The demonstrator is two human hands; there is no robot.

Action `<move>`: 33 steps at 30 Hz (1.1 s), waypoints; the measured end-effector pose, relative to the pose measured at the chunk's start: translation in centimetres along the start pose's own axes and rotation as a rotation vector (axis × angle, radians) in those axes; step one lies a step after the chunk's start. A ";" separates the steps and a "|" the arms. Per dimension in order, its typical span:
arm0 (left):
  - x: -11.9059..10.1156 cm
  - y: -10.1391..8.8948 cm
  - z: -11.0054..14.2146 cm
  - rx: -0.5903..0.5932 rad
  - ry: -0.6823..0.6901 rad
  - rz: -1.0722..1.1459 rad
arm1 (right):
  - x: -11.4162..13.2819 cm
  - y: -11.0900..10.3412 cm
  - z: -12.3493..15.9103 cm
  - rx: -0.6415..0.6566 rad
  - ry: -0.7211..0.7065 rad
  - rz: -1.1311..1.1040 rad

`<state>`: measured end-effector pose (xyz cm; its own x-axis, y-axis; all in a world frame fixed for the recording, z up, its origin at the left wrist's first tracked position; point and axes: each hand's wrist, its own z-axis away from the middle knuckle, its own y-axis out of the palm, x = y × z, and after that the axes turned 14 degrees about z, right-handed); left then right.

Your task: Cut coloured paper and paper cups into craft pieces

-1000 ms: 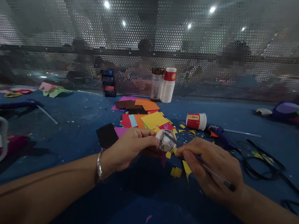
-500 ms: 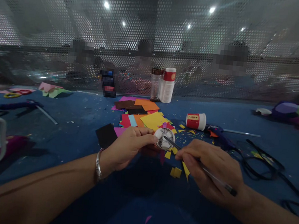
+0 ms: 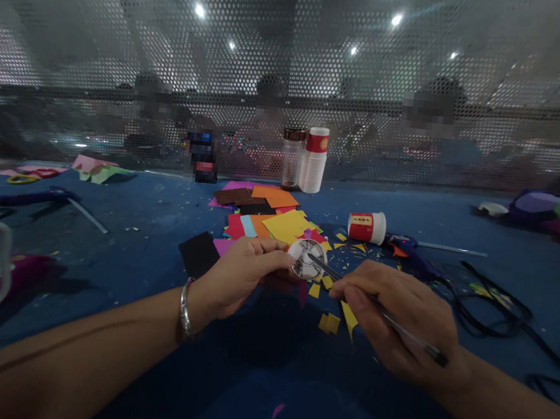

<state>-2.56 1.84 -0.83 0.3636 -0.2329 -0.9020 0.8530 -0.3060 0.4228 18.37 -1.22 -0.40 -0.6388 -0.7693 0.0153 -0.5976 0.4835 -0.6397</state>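
Table (image 3: 148,222) deep blue w/ confetti bits. Paper stack (image 3: 271,218): yellow, orange, red, lt blue, magenta, brown. Round disc (image 3: 307,259) white w/ black line pattern (blurry). Lying cup (image 3: 367,226) red & white. Bracelet (image 3: 184,309) silver. Card (image 3: 199,252) black.

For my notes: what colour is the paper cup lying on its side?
The paper cup is white with a red band, seen in the head view.

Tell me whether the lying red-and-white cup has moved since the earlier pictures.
No. The lying cup keeps its place right of the yellow paper sheet and in front of the cup stack.
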 end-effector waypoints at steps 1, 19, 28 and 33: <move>0.0 0.0 0.0 -0.008 0.001 0.000 | 0.0 0.0 0.0 -0.001 -0.001 0.005; 0.0 0.2 0.1 -0.039 0.016 -0.018 | -0.2 0.1 -0.1 -0.038 0.001 0.027; 0.1 0.3 0.2 -0.051 0.014 -0.041 | -0.1 0.0 -0.2 -0.069 0.055 0.058; 0.1 0.2 0.2 -0.036 0.012 -0.042 | -0.1 0.1 -0.1 -0.051 0.009 0.026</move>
<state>-2.40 1.58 -0.81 0.3311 -0.2090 -0.9202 0.8807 -0.2816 0.3809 18.34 -1.01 -0.41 -0.6587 -0.7524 0.0056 -0.6040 0.5243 -0.6002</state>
